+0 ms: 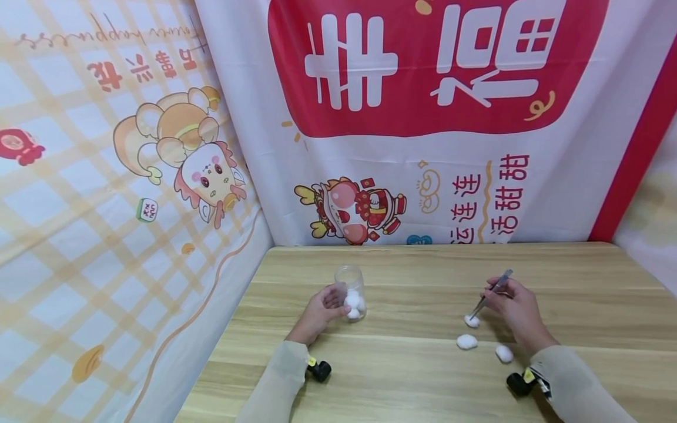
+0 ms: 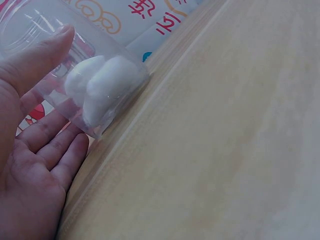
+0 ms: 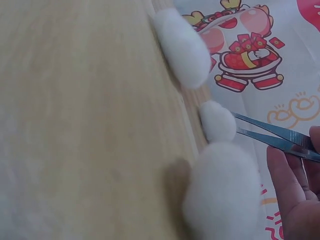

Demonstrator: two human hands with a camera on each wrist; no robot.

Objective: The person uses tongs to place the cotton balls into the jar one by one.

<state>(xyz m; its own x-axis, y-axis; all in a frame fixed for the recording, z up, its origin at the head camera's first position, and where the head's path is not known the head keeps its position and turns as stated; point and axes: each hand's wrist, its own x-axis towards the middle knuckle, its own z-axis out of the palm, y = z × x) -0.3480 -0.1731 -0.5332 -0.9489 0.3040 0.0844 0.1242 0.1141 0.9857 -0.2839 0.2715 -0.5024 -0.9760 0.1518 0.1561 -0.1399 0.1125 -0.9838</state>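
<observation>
My left hand (image 1: 317,314) holds a clear plastic jar (image 1: 348,275) standing on the table, its thumb across the near side and fingers around the left. Several white cotton balls (image 2: 107,80) lie in the bottom of the jar, as the left wrist view shows. Toward the right, my right hand (image 1: 517,308) pinches metal tweezers (image 1: 493,292), pointing down. Their tips are right at a cotton ball (image 1: 472,321) on the table; in the right wrist view the two prongs (image 3: 260,126) stand slightly apart beside it. Two more cotton balls lie nearer, one oval (image 1: 467,342), one by the wrist (image 1: 504,353).
The wooden table (image 1: 402,376) ends at the back against a white and red printed cloth (image 1: 412,158). A checked cloth wall (image 1: 132,235) rises along the left. Small black cameras (image 1: 319,371) sit under both wrists.
</observation>
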